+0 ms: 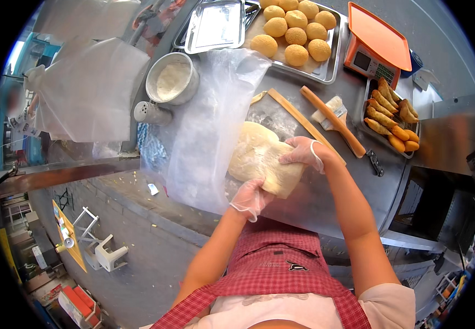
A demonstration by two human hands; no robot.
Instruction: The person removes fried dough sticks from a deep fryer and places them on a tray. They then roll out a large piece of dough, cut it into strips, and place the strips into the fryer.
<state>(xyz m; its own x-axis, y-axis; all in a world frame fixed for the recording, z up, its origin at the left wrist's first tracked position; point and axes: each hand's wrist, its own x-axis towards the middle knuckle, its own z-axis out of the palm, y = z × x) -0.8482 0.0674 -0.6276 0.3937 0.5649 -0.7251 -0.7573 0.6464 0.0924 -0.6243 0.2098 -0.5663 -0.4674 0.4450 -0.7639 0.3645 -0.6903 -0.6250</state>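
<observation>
Both of my hands wear clear plastic gloves and grip a large, pale slab of dough (258, 154) dusted with flour. My left hand (251, 199) pinches its near edge, thumb on top. At the right side, my right hand (303, 153) holds the dough with the thumb above and the other fingers partly hidden. The dough's far left part lies by a sheet of clear plastic film (208, 135). Beyond the dough is a floured patch of the metal table (274, 117), bordered by a flat wooden strip (299, 117).
A wooden rolling pin (332, 121) lies across a brush (336, 110), near a knife handle (375, 163). Fried pastries fill a tray (409, 155) at right. Round buns sit on another tray (333, 72), beside an orange scale (379, 37). A flour pot (194, 80) and shaker (155, 114) stand left.
</observation>
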